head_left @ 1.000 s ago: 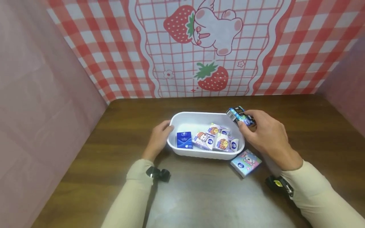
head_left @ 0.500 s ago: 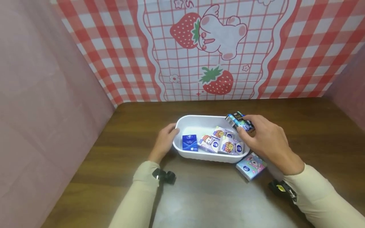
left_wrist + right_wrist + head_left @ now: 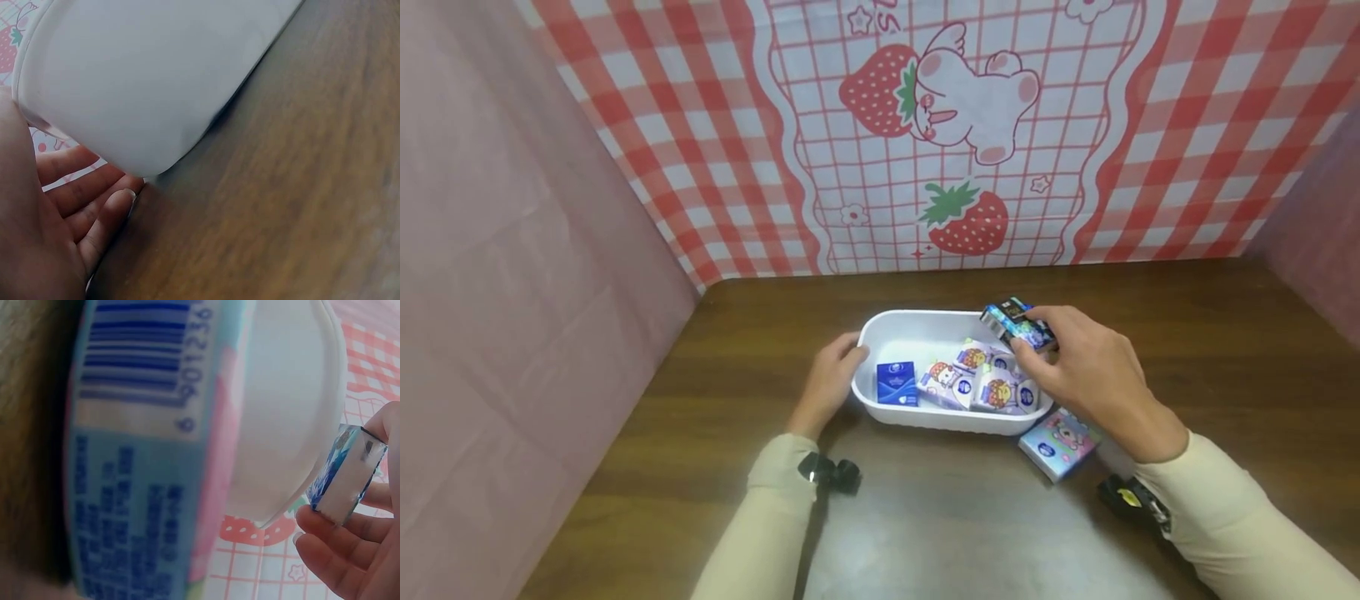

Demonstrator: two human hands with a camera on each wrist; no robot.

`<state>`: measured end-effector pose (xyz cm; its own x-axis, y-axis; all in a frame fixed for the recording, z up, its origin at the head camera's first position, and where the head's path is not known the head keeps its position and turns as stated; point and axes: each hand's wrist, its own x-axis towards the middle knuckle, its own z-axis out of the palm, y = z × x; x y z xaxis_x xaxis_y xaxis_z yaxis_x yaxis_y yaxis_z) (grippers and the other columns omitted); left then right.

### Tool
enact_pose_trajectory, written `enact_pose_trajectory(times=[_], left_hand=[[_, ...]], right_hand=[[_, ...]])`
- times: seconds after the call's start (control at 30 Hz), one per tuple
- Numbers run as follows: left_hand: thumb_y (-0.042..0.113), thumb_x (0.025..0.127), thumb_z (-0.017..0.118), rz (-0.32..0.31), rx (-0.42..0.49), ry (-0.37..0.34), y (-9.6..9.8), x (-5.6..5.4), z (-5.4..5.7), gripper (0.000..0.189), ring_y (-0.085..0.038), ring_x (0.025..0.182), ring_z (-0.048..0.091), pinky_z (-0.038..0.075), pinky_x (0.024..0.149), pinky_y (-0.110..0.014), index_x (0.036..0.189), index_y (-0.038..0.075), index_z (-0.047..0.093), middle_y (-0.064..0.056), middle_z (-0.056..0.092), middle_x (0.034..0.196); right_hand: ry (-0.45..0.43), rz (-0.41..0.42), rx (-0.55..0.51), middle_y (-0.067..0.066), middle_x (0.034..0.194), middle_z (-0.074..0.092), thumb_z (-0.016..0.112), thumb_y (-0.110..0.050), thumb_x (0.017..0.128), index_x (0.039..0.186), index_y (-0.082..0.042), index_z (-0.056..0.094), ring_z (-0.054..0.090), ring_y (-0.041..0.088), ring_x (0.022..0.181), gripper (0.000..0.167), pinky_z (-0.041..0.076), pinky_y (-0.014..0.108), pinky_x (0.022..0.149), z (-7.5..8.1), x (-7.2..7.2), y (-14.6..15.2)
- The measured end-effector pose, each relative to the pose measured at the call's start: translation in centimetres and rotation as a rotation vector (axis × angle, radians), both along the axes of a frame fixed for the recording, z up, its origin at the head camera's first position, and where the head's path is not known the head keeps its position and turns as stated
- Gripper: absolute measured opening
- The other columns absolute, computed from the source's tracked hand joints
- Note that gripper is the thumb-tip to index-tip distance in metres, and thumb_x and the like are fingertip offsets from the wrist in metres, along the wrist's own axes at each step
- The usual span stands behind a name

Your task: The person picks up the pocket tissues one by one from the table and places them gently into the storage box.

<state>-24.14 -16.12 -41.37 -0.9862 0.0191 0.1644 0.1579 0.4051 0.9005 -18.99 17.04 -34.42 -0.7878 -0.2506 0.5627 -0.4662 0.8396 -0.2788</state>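
A white oval-cornered plastic basin (image 3: pixel 895 321) sits on the table. My left hand (image 3: pixel 831 377) grips its left end, thumb over the rim and fingers along the outer wall, as the left wrist view shows. Pinched between the thumb and fingers of my right hand (image 3: pixel 1093 367) is a black-and-blue pocket tissue pack (image 3: pixel 1011 321), held tilted over the basin's right end. Inside the basin lie a dark blue tissue pack (image 3: pixel 897 383) at the left and several lilac cartoon tissue packs (image 3: pixel 946 385) bunched at the right.
A pink-and-blue tissue pack (image 3: pixel 1058 442) lies on the table against the basin's front right corner, under my right wrist; its barcode side (image 3: pixel 137 450) looms large in the right wrist view. A red-checked strawberry cloth (image 3: pixel 940 167) hangs behind the brown wooden table (image 3: pixel 715 417).
The right hand has moved slightly left with the black-and-blue tissue pack, further over the basin. The head view has shifted a little. The left hand keeps its grip on the rim.
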Motion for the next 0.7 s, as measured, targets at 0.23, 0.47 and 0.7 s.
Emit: enact_pose_trajectory(times=[0.23, 0.47, 0.7], left_hand=[[0.026, 0.098, 0.058, 0.002, 0.011, -0.006, 0.2, 0.0, 0.0, 0.036, -0.027, 0.120, 0.059, 0.044, 0.105, -0.048, 0.128, 0.008, 0.067, -0.011, 0.067, 0.126], [0.026, 0.097, 0.058, -0.001, -0.010, 0.004, 0.2, -0.1, 0.0, 0.035, -0.028, 0.119, 0.060, 0.045, 0.104, -0.047, 0.127, 0.008, 0.068, -0.011, 0.068, 0.125], [0.026, 0.098, 0.058, -0.005, 0.006, 0.002, 0.0, 0.0, 0.0, 0.036, -0.027, 0.120, 0.059, 0.044, 0.105, -0.047, 0.127, 0.008, 0.068, -0.011, 0.067, 0.125]], right_hand=[[0.021, 0.014, -0.012, 0.016, 0.119, 0.068, 0.071, -0.035, 0.089, 0.124, -0.003, 0.064, 0.068, 0.031, 0.095, 0.048, 0.058, 0.050, 0.071, 0.0, -0.1, -0.7], [0.025, 0.032, -0.005, 0.016, 0.116, 0.069, 0.072, -0.034, 0.088, 0.121, -0.003, 0.065, 0.069, 0.031, 0.092, 0.046, 0.058, 0.050, 0.068, -0.2, -0.3, -1.7], [0.014, 0.064, -0.002, 0.017, 0.116, 0.069, 0.071, -0.034, 0.088, 0.122, -0.003, 0.065, 0.068, 0.035, 0.097, 0.046, 0.059, 0.053, 0.072, -0.3, -0.2, -2.4]])
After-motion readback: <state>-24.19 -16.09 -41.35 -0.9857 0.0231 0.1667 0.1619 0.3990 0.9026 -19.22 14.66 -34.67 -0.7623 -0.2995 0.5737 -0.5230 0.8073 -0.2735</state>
